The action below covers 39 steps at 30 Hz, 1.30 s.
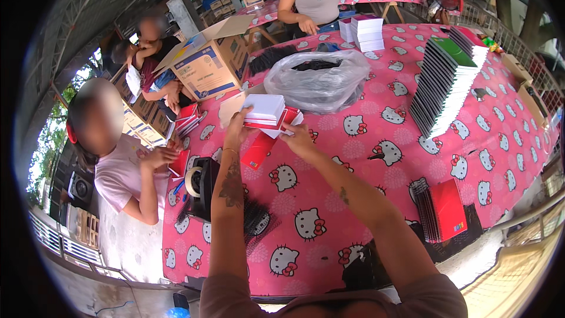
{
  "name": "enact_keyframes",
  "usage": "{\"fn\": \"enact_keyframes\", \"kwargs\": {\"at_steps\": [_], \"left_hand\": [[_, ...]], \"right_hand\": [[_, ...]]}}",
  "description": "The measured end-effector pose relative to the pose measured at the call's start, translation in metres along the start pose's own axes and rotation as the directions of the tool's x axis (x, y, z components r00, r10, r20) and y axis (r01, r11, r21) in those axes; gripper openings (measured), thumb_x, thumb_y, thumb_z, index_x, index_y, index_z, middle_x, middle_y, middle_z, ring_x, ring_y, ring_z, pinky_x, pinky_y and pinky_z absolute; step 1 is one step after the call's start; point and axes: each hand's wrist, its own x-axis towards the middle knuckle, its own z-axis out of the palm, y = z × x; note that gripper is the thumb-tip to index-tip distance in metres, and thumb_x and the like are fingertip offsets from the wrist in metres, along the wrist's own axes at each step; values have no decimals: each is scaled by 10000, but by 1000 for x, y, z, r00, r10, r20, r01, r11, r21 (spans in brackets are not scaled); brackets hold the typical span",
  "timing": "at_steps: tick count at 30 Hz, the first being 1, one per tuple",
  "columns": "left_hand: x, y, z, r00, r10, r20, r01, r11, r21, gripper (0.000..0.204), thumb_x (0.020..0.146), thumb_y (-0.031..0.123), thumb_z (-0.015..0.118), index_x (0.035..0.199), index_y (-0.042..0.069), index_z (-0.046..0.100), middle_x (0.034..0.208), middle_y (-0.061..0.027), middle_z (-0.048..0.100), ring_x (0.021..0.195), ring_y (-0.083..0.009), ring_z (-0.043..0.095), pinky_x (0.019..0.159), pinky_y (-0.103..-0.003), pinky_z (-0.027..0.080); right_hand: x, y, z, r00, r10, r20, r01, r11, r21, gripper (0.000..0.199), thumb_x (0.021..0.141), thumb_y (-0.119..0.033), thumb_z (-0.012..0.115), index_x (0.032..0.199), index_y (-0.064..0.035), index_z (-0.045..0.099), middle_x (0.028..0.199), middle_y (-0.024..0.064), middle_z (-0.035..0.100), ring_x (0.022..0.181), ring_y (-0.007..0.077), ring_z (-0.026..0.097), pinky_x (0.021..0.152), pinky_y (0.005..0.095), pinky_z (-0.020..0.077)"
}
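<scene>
My left hand [236,125] is closed on a thick block of white pages [265,108] with red covers at its lower edge, held up over the table. At the block's right side, my right hand [299,140] pinches a thinner set of red-covered sheets [292,116]. Both sets touch or overlap; the exact join between them is hidden. Just below my hands, a red cover [256,152] lies on the pink patterned tablecloth [353,188]. Beside my left forearm stands a black tape dispenser [202,185] with a roll of tape, and black wire binding coils [257,221] lie near it.
A clear plastic bag [318,85] with black coils sits beyond my hands, near an open cardboard box [215,65]. Tall stacks of spiral notebooks [441,85] stand at the right, red notebooks [442,212] nearer. Co-workers are at the left and far side; one handles red notebooks.
</scene>
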Motion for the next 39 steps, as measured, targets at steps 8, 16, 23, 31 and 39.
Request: {"fn": "enact_keyframes", "kwargs": {"at_steps": [8,16,23,31,39], "left_hand": [[-16,-1,-8,997,-26,-66,25,999,-26,506,825,273,739,1200,-5,544,1078,-128,637,883,-263,660,720,-424,565],[-7,-18,-22,995,20,-101,-42,975,-219,446,821,249,734,1210,84,591,1098,-76,636,946,-233,620,801,-396,513],[7,-31,2,996,88,-6,-85,939,-333,473,815,142,761,1221,44,540,1152,-86,611,1080,-249,604,921,-416,524],[-7,-34,10,986,109,-127,-145,935,-324,730,767,56,797,1358,40,369,1233,-113,582,1137,-251,582,998,-413,484],[-25,-29,-5,980,192,-46,-188,832,-523,456,828,129,744,1239,25,573,1191,-88,649,1118,-230,617,990,-393,496]], "right_hand": [[-8,0,17,946,281,160,-315,687,655,487,944,-333,645,1384,-142,559,1285,50,614,1154,203,570,962,404,446],[-1,8,23,979,203,-6,-198,962,187,737,906,-375,687,1529,-128,380,1283,103,600,1133,213,586,900,393,467],[-13,0,0,915,322,243,-403,695,595,707,902,-391,692,1483,-113,400,1351,109,557,1149,229,586,928,393,481],[-25,-10,-10,875,354,331,-481,551,682,721,887,-385,714,1482,-138,389,1376,113,520,1164,252,583,914,427,490],[-22,-15,-20,888,332,317,-453,516,727,810,886,-443,697,1540,-188,291,1451,89,456,1254,281,505,970,483,452]]}}
